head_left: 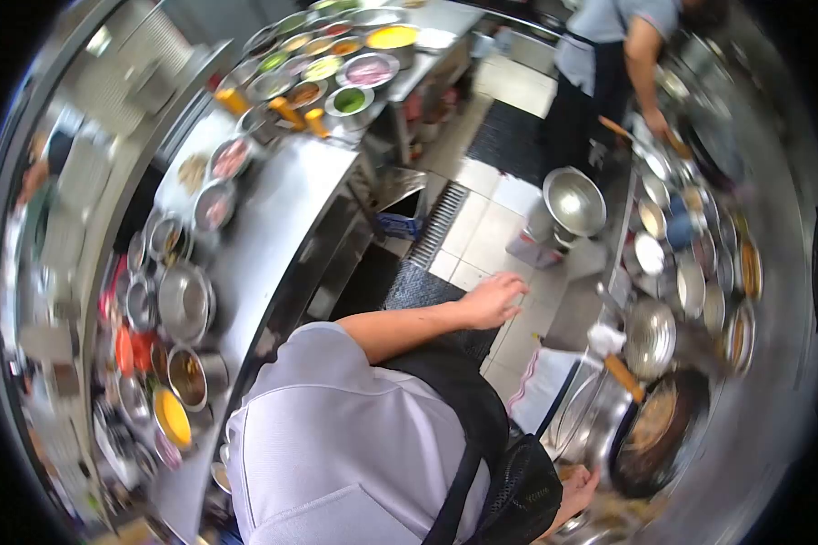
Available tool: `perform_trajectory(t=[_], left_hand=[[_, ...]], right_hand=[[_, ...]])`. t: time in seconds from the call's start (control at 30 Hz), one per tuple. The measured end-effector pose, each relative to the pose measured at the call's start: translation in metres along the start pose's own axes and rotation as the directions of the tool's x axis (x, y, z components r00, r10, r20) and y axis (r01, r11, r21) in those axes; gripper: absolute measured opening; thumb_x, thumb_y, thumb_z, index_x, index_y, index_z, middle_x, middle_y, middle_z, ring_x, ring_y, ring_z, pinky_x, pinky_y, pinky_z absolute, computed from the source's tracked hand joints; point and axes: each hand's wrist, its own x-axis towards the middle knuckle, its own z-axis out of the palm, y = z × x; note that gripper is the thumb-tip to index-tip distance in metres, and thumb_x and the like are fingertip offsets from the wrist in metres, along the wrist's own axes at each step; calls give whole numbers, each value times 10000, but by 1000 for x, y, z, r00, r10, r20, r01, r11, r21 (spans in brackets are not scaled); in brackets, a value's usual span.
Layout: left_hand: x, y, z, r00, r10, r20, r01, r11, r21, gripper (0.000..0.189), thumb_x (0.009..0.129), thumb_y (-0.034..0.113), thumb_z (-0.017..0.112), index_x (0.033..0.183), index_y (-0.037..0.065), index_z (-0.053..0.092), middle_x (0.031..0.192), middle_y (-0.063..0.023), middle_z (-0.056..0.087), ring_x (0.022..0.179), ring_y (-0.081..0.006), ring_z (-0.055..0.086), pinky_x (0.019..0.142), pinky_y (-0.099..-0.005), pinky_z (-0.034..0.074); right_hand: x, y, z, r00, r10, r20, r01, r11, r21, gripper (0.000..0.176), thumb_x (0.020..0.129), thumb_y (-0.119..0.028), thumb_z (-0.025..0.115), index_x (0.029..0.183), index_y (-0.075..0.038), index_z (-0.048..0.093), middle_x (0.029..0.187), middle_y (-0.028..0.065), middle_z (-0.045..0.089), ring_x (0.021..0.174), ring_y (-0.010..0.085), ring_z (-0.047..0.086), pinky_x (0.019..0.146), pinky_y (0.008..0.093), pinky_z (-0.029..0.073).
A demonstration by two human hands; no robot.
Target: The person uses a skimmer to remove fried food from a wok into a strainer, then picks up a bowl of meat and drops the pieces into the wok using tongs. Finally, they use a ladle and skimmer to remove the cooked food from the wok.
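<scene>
Bowls crowd the steel table at left. The left hand hangs over the tiled floor, its grip loosely open and empty. The right hand is just beside the dark wok; whether its grip holds anything cannot be told.

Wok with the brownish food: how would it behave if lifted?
The wok looks large and dark, so probably heavy. It holds food, which could spill if tilted. Its rounded shape may rock once set down.
</scene>
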Motion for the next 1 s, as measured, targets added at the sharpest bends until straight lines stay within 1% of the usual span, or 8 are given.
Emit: perform_trajectory(t=[0.1,0.23,0.3,0.4,0.57,0.67,0.77,1.0], left_hand=[[-41,-66,-37,915,-324,-242,294,943,-154,250,904,180,648,1113,43,655,1110,-180,643,1103,-350,600,971,-438,470],[-106,-158,-121,412,-612,-675,457,780,-428,204,932,212,659,1012,27,686,948,-87,683,867,-197,646,792,-336,520],[-137,-182,-187,20,-860,-510,174,505,-846,182,929,172,634,1039,28,637,854,-52,659,699,-128,591,620,-262,486],[-183,-246,-269,-139,-873,-468,-177,487,-855,194,927,172,636,1046,23,601,811,-51,626,699,-149,618,577,-250,489],[-202,-311,-379,-284,-915,-286,-513,397,-761,309,934,216,666,1155,45,534,1028,-107,592,789,-208,616,656,-347,531],[-202,-348,-404,-390,-859,-333,-554,507,-660,346,937,235,682,1219,135,508,1113,-88,568,880,-219,596,694,-376,526],[-212,-374,-403,-221,-813,-538,-647,535,-543,246,957,260,659,1173,243,541,1121,-1,588,965,-207,582,741,-383,486],[-221,-276,-333,-18,-827,-562,-377,527,-762,382,978,27,535,1334,-96,471,1347,-164,551,1197,-295,569,1048,-488,504]], right_hand=[[71,-53,32,974,-122,193,134,990,-47,460,965,-118,603,1391,30,510,948,111,631,755,182,579,688,303,481],[132,-133,96,834,-399,381,386,915,114,468,952,-114,616,1383,38,514,924,129,640,760,193,581,697,319,489],[139,-182,133,743,-492,453,494,861,125,441,942,-102,628,1350,40,545,937,147,663,794,209,623,734,338,511],[131,-242,187,566,-547,617,568,801,189,408,930,-90,639,1311,39,576,915,149,676,800,219,659,746,342,528],[113,-297,250,336,-490,804,589,776,226,369,929,-91,640,1274,33,603,901,145,687,759,214,672,721,340,547],[122,-287,281,374,-440,816,563,807,178,389,907,-118,659,1265,26,611,867,172,692,778,248,689,732,357,548],[138,-246,292,417,-421,805,590,800,112,390,882,-156,676,1231,13,633,886,222,699,829,347,701,781,397,546],[177,-191,309,560,-191,806,378,925,-43,439,876,-269,676,1221,2,648,924,235,715,881,374,705,834,412,543]])
